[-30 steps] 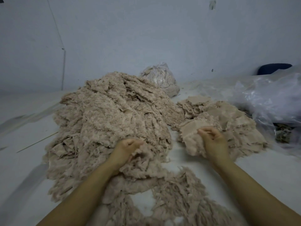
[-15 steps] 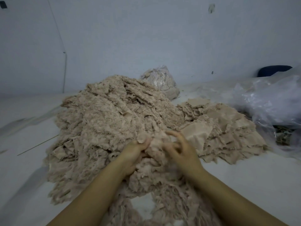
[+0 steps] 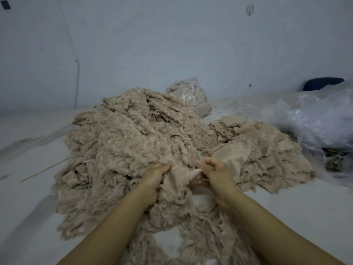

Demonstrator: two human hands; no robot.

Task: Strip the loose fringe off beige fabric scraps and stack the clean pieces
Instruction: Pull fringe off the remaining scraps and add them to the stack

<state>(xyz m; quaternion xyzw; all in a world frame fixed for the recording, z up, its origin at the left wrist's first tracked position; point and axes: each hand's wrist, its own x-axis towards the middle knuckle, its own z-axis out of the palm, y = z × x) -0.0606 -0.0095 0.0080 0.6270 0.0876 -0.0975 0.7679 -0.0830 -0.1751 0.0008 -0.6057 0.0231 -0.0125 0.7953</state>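
lower centre: left hand point(image 3: 152, 178) grips a scrap point(image 3: 176, 178); right hand point(image 3: 214, 174) pinches its fringe point(image 3: 196, 172). judged light, limp, fraying; hold the woven body, pull at the edge. beyond, unsorted heap point(image 3: 133, 134) centre, clean stack point(image 3: 267, 155) right. hands have drawn slightly apart since half a second ago.

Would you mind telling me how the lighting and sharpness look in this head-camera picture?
Head view: dim, flat, bluish light; glare only on the crumpled clear plastic bag; wide-angle bowing toward the edges; the left floor is smeared, while the big fringed beige fabric heap stays fairly sharp.
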